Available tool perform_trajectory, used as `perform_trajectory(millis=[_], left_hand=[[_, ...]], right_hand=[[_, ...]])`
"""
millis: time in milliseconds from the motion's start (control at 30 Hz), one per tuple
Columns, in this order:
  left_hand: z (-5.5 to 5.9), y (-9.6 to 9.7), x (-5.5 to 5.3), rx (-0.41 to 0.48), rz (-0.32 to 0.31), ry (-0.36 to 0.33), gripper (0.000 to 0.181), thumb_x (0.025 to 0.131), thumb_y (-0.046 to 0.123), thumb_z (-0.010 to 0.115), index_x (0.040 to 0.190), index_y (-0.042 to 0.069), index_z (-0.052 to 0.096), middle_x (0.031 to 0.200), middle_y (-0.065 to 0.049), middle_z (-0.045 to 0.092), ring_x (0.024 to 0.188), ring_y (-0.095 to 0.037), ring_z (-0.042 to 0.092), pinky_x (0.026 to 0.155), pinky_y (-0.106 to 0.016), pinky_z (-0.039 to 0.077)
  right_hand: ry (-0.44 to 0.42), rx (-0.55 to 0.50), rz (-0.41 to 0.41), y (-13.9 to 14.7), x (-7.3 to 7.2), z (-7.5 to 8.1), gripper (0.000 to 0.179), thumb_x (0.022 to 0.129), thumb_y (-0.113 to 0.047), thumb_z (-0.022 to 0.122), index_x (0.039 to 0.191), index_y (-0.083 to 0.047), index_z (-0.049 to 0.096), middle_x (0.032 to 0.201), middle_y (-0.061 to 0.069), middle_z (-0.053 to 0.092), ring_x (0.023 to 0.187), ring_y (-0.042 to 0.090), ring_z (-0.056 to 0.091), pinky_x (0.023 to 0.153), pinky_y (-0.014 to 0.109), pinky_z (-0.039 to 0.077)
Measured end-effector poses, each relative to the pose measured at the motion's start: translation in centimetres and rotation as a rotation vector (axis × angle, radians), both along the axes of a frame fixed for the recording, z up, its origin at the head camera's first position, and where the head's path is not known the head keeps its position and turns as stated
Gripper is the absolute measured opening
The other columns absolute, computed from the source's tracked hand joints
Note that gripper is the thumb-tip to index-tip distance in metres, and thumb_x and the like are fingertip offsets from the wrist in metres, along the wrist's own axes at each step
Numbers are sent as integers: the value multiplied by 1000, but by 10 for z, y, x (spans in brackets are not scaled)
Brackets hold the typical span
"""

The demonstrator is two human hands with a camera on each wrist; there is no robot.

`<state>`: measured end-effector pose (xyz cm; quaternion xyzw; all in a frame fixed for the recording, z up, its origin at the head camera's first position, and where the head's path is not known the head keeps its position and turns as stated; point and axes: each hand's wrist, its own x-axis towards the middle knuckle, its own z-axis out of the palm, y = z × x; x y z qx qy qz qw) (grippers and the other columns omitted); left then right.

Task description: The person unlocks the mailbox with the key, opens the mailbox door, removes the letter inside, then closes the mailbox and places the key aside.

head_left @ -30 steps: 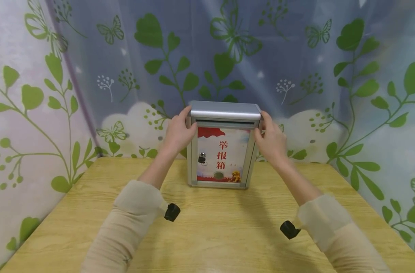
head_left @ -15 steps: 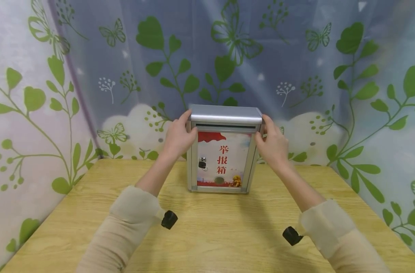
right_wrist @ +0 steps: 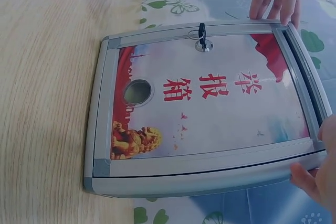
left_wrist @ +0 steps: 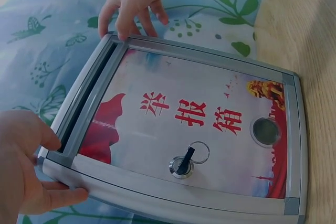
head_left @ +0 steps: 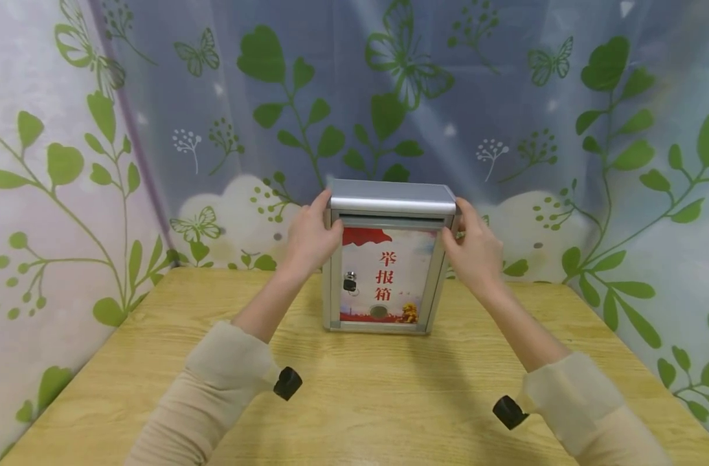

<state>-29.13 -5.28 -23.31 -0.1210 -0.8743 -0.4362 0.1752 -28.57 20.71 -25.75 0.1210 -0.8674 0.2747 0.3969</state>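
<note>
A silver metal letter box [head_left: 392, 272] with red Chinese characters stands upright on the wooden table. Below its rounded lid runs a narrow slot. A key [left_wrist: 186, 161] with a ring sits in the lock at the left of its front panel. My left hand [head_left: 312, 236] grips the upper left corner, thumb at the front and fingers at the side. The upper right corner is held the same way by my right hand [head_left: 475, 246]. Both hands also show in the wrist views, around the corners beside the slot. The box's back is hidden.
A wooden table [head_left: 360, 401] spreads out before me. Behind it and along both sides hangs a curtain [head_left: 307, 39] printed with green leaves and butterflies, close behind the box.
The box has shifted slightly towards me across the table, with both hands moving along on its corners. The grip looks the same, and the head view has moved a little.
</note>
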Motion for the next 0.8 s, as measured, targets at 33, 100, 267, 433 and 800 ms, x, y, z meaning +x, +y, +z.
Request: perform_trajectory(millis=[33, 100, 267, 433, 800], left_hand=[[0, 0, 1, -3, 2, 4, 61, 89, 16, 54, 145, 13, 31, 135, -19, 43, 112, -30, 46, 84, -43, 44], [0, 1, 3, -2, 3, 6, 60, 89, 16, 54, 145, 13, 31, 135, -19, 43, 113, -31, 46, 85, -44, 44], [1, 3, 6, -23, 8, 27, 60, 88, 15, 54, 144, 11, 32, 132, -19, 46, 114, -31, 46, 88, -45, 43], [2, 3, 10, -18, 5, 6, 60, 89, 15, 54, 145, 12, 32, 134, -19, 45, 117, -31, 45, 91, -44, 42], [3, 1, 22, -28, -13, -23, 62, 89, 17, 54, 146, 16, 29, 135, -17, 44, 112, -29, 47, 87, -43, 44]], right_hand=[[-5, 1, -1, 0, 1, 0, 48, 87, -12, 57, 132, 0, 44, 87, 17, 61, 76, 33, 64, 67, 47, 46], [-17, 2, -1, 1, 3, 0, 49, 88, -13, 57, 133, -1, 44, 87, 16, 60, 76, 32, 64, 65, 46, 46], [-23, 5, -10, 3, 7, 1, 49, 88, -16, 57, 133, -2, 43, 86, 16, 61, 74, 31, 64, 62, 46, 45], [-23, 8, -11, 4, 11, 2, 48, 89, -18, 57, 133, -2, 43, 86, 15, 62, 72, 30, 65, 59, 43, 46], [-24, 19, -33, 4, 26, 4, 43, 90, -16, 55, 130, -4, 45, 88, 18, 64, 72, 31, 65, 55, 42, 43]])
